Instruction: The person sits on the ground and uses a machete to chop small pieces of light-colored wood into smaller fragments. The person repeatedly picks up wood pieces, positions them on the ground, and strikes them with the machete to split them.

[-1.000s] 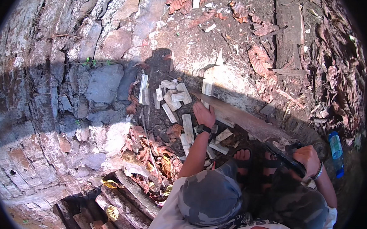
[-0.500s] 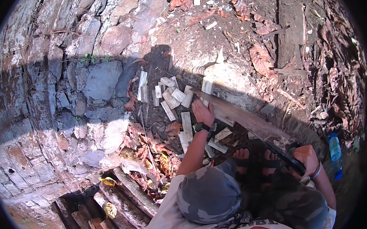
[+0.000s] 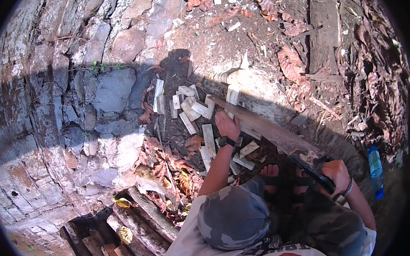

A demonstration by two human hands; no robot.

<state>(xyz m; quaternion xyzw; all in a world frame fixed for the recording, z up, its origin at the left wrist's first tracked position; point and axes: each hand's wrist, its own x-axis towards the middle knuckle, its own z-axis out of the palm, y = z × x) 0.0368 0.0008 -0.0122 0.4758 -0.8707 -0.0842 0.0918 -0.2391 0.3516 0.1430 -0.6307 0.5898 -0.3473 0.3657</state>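
Note:
My left hand, with a dark watch on the wrist, grips the near edge of a long wooden plank that lies slanted on the ground. My right hand holds a dark machete by its handle, the blade resting low near the plank's right end. Several split pale wood pieces lie scattered on the dirt just beyond and beside the left hand. My feet in sandals show beneath the plank.
A rough stone wall runs along the left. Stacked logs lie at lower left. Dry leaves cover the ground near the pieces. A blue bottle stands at the right.
My left hand has shifted slightly along the plank toward its upper end. The right hand with the machete stays in about the same place.

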